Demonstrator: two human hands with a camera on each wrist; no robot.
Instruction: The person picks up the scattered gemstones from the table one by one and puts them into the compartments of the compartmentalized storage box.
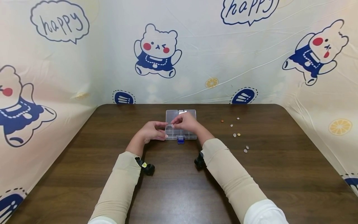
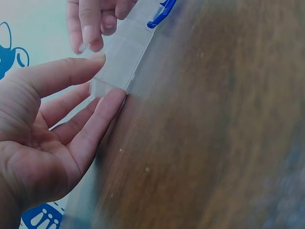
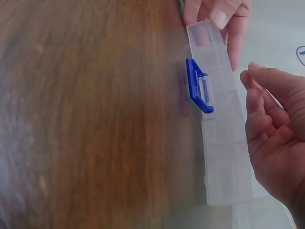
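Observation:
A clear plastic compartment box [image 1: 184, 132] stands near the table's far edge, its lid [image 1: 172, 115] raised at the back. Its blue latch [image 3: 193, 86] hangs at the front side. My left hand [image 1: 152, 130] grips the box's left end, thumb near the top edge and fingers along the side. Over the left compartments is my right hand [image 1: 185, 122], thumb and fingertips together. In the left wrist view they pinch a small pale stone [image 2: 83, 47], mostly covered by the fingers.
Several small stones lie loose on the brown table [image 1: 167, 193] to the right of the box, among them an orange stone [image 1: 222, 121], a yellow stone [image 1: 239, 134] and a whitish stone [image 1: 245, 151]. A printed cloth [image 1: 195, 62] hangs behind the table and along both sides.

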